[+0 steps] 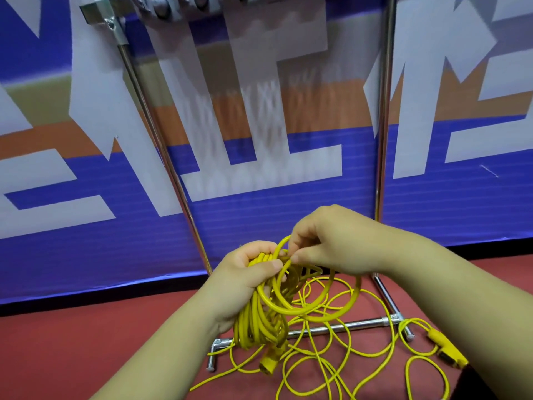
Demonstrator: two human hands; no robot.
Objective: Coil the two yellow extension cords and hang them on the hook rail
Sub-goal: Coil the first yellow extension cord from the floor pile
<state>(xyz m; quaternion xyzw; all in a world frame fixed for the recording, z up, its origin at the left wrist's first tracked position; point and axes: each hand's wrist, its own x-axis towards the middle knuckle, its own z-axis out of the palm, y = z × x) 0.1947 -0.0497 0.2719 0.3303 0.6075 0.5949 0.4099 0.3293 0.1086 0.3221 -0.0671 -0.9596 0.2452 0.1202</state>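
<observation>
Two hands on a yellow cord coil point(259, 321): L hand point(245, 284) grips the bundled loops, R hand point(326, 241) pinches one loop point(314, 315) up top. Loose cord point(402, 327) sprawls on red floor point(86, 342) by rack base point(346, 326).

Left hand point(245, 278) and right hand point(331, 238) are recorded as bare, and both forearms point(461, 290) are uncovered up to the frame edge. Thumbnails point(277, 264) are noted as short and plain. A dark patch point(473, 383) is logged at the lower right edge; whether it is clothing cannot be told.
</observation>
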